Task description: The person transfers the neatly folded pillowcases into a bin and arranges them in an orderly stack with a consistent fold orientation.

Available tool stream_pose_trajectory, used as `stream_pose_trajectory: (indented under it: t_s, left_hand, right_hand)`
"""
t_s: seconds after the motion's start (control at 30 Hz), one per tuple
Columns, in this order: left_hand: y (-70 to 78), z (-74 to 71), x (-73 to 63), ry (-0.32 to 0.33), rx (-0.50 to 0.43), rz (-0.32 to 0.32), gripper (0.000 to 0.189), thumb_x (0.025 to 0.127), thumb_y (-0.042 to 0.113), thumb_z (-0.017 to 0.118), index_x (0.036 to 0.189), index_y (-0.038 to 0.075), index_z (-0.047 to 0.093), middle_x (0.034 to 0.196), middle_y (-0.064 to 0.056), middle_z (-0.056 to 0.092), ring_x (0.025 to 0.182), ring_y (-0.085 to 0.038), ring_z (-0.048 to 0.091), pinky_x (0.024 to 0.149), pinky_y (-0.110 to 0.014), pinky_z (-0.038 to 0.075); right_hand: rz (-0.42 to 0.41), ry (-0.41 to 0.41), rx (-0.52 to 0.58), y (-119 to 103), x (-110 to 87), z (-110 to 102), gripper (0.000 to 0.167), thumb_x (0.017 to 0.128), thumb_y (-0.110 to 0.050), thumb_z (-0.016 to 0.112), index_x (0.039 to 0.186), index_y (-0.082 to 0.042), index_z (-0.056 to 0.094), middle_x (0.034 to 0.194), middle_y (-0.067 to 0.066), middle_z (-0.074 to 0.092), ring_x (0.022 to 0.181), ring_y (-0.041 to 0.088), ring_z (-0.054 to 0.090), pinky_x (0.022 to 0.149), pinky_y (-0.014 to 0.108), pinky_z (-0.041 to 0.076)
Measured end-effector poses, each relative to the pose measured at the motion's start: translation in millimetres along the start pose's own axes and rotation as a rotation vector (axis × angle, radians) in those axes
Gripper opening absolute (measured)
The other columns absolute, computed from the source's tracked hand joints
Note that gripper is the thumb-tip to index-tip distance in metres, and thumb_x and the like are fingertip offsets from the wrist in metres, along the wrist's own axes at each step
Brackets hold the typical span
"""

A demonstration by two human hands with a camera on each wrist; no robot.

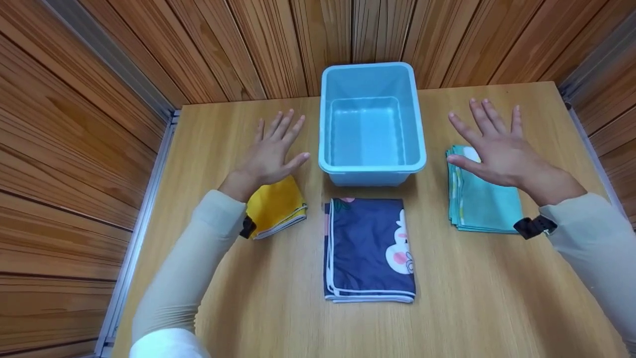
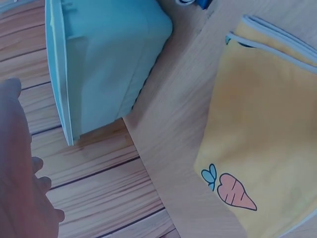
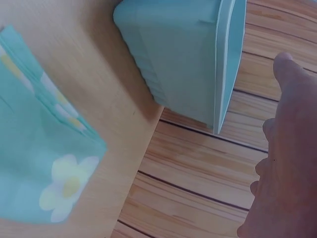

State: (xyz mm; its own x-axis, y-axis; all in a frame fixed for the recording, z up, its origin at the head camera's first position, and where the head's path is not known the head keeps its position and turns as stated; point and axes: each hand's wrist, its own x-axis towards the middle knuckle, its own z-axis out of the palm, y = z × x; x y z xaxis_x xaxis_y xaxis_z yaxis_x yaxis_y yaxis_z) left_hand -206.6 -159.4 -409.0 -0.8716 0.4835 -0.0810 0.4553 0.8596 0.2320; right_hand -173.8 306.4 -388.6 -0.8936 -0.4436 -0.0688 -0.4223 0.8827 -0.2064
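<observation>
My left hand (image 1: 271, 154) is spread, palm down, above the table left of a light blue plastic bin (image 1: 367, 176), holding nothing. Below its wrist lies a folded yellow cloth (image 1: 278, 204), which shows a printed carrot in the left wrist view. On the other side my right hand (image 1: 502, 151) also has its fingers fanned out and empty, over a folded teal cloth (image 1: 489, 204) with a white flower print (image 3: 69, 186). Between the arms, in front of the bin, a folded navy cloth (image 1: 367, 248) with a white rabbit and pale edging lies flat.
The bin stands at the back of the wooden table (image 1: 293, 318), with its inside bare. Wood-plank walls (image 1: 268, 44) close off the back and both sides. A metal rail (image 1: 144, 219) runs along the table's left edge.
</observation>
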Motion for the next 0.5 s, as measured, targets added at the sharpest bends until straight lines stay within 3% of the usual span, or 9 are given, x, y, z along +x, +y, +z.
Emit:
stream_pose_trajectory:
  t_s: [0.3,0.5]
  left_hand:
    - [13.8,4.1,-8.4,0.000,0.023,0.062,0.081,0.099,0.072,0.022,0.165,0.030,0.000,0.170,0.003,-0.012,0.156,-0.026,-0.011,0.120,-0.052,-0.016]
    - [19.8,5.3,-11.8,0.003,0.022,0.106,0.080,0.101,0.068,0.027,0.165,0.027,0.003,0.171,0.001,-0.009,0.156,-0.025,-0.012,0.120,-0.056,-0.014]
  right_hand:
    - [-0.060,0.027,-0.007,-8,-6.1,6,0.081,0.101,-0.059,0.046,0.165,-0.023,0.012,0.169,0.022,-0.003,0.154,0.042,-0.008,0.112,0.066,-0.022]
    - [-0.068,0.028,-0.024,-13,-9.3,7,0.082,0.100,-0.060,0.048,0.165,-0.023,0.014,0.169,0.021,-0.001,0.155,0.041,-0.007,0.113,0.066,-0.021]
